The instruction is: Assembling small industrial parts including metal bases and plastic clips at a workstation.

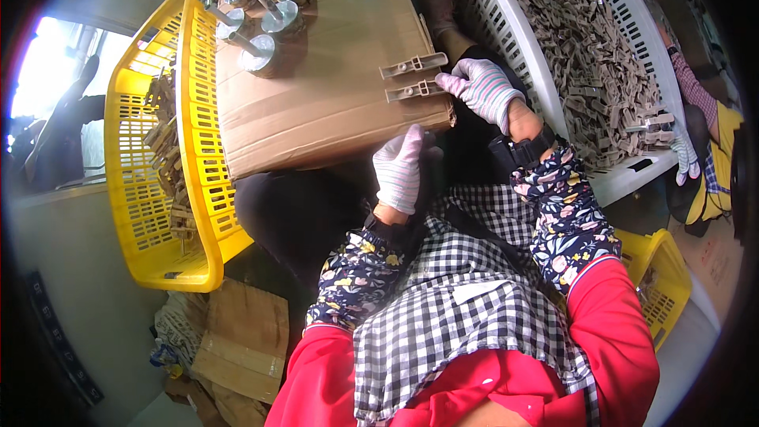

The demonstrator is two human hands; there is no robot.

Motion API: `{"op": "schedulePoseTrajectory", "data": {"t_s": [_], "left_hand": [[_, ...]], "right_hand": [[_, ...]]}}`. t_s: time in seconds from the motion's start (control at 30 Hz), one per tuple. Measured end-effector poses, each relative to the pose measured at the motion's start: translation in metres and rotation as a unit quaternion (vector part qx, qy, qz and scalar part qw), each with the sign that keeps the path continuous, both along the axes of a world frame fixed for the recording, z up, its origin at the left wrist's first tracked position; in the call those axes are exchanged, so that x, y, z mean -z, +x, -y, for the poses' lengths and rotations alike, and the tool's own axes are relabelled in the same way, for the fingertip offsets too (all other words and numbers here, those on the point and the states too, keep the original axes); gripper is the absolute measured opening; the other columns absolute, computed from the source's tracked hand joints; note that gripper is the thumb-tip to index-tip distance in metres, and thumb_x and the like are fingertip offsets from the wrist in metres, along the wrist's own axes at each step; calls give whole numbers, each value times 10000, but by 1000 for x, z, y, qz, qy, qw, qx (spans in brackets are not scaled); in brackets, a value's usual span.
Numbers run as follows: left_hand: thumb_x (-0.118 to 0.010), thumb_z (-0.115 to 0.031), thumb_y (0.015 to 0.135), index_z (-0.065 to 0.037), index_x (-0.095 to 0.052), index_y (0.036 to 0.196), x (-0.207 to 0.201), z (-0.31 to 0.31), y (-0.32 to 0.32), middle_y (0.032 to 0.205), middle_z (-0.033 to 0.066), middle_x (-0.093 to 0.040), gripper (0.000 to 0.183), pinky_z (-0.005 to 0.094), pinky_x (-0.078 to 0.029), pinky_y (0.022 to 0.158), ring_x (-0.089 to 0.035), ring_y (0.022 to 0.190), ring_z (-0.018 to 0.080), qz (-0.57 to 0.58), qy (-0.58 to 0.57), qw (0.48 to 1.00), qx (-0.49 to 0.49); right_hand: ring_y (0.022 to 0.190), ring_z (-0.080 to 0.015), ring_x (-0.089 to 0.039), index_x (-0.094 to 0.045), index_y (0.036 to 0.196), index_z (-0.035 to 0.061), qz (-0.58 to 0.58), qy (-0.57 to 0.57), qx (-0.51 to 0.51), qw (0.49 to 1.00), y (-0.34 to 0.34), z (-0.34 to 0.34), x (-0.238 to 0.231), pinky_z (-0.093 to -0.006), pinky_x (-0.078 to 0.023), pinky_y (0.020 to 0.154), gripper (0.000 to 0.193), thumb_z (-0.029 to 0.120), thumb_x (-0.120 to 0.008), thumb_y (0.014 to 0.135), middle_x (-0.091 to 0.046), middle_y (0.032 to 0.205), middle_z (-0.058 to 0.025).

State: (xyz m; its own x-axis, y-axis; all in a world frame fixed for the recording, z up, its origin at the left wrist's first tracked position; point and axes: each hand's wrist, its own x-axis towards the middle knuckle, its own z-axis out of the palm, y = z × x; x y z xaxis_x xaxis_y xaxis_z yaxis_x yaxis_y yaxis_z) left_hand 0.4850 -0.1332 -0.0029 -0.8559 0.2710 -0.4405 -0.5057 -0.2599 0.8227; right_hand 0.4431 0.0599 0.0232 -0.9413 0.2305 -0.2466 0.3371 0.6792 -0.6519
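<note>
My right hand [484, 93], in a striped knit glove, is closed at the right edge of a cardboard-topped surface [316, 111]. Its fingertips pinch the end of a brown plastic clip [411, 92]. Just beyond that one lies a similar clip [413, 66], roughly parallel to it. Both look like clothes pegs with a small fitting at mid-length. My left hand [398, 170], gloved alike, is just off the cardboard's near edge. Its thumb points up, while the other fingers are mostly hidden, so whether it holds anything is unclear.
Several metal discs with upright rods [259, 55] stand at the cardboard's far left. A yellow basket [209, 213] with brown pieces is at left. A white crate [545, 83] full of clips is at right, near a co-worker's gloved hand [685, 160]. Another yellow basket [668, 269] sits lower right.
</note>
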Motion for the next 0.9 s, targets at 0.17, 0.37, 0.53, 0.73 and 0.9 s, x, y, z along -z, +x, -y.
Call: {"op": "schedulePoseTrajectory", "data": {"t_s": [0.17,0.37,0.53,0.73,0.9], "left_hand": [[-612,-263,861,57,-645,900,1,0,0,778,98,-656,323,266,-479,615,-619,635,163,-15,-7,1000,1],[-600,-246,868,60,-646,904,3,2,-1,782,101,-659,311,263,-477,624,-624,641,166,-24,-12,1000,13],[-595,-239,871,65,-645,901,4,1,0,785,101,-660,310,264,-478,627,-619,643,160,-19,-10,1000,4],[-600,-234,869,63,-641,916,4,1,-1,796,104,-659,303,268,-484,631,-617,650,166,-12,-3,1000,5],[-605,-234,866,63,-638,923,5,1,-1,803,105,-658,305,271,-486,629,-618,652,170,-16,3,1000,-1]], "right_hand": [[676,-276,-587,-612,786,9,-24,22,11,999,3,3,-4,-355,-459,656,398,404,-657,788,-609,709,-166],[760,-320,-589,-618,796,32,-18,30,18,999,3,7,-14,-383,-459,701,412,444,-629,785,-621,772,-169],[853,-346,-594,-631,825,55,27,17,9,999,4,6,-7,-403,-461,757,425,477,-603,783,-636,855,-173],[686,-307,-592,-611,786,15,-30,29,25,999,5,6,-2,-367,-462,654,423,436,-645,782,-614,714,-168],[651,-260,-580,-613,782,13,-14,25,27,999,7,7,-12,-346,-460,645,414,425,-652,783,-607,686,-140]]}}
